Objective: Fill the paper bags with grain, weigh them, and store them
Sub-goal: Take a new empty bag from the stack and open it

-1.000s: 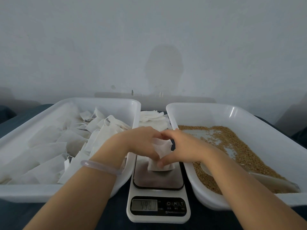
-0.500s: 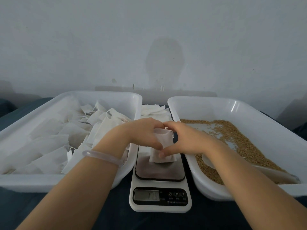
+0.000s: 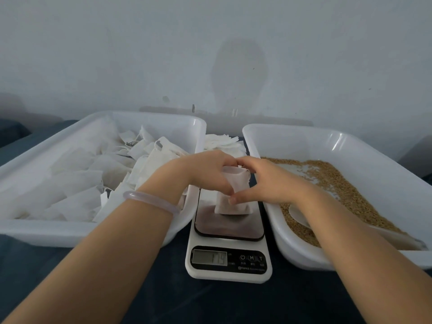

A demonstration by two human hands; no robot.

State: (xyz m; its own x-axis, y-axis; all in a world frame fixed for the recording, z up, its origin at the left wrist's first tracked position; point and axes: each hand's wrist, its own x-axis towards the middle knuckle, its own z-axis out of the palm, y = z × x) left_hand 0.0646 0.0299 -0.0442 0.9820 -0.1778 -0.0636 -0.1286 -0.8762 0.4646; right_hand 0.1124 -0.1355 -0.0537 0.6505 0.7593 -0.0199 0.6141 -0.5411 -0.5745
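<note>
Head cam looks down on a dark table (image 3: 163, 300) w/ two white trays and a scale between them.

At far left, the left tray (image 3: 46, 228) holds many white paper bags (image 3: 77, 174), lying flat and mixed over each other. The left forearm comes in from the bottom left, w/ a pale bracelet (image 3: 149, 199) on the wrist, and crosses over the tray's near right corner. The left hand (image 3: 205, 171) is palm down, fingers curled around the top left part of the small paper bag (image 3: 230, 202); the thumb meets the bag lower down.

This bag stands upright on the dark plate of the scale (image 3: 229, 274), in the middle. The display (image 3: 209, 257) reads approx. "779", but the first digit is not sure. Beside it are a power sign, "M" and "T"; the small print under them is too small to read. Behind the scale lies a stack of flat bags (image 3: 222, 141).

The right hand (image 3: 268, 183) mirrors the left one: index at the bag's top, touching the left hand's fingers, thumb tip pressed on the bag's lower front. So both hands hold the bag.

The right tray (image 3: 304, 258) contains brown grain (image 3: 339, 183). A white scoop (image 3: 301, 216) lies in it, partly hidden by the right forearm.
</note>
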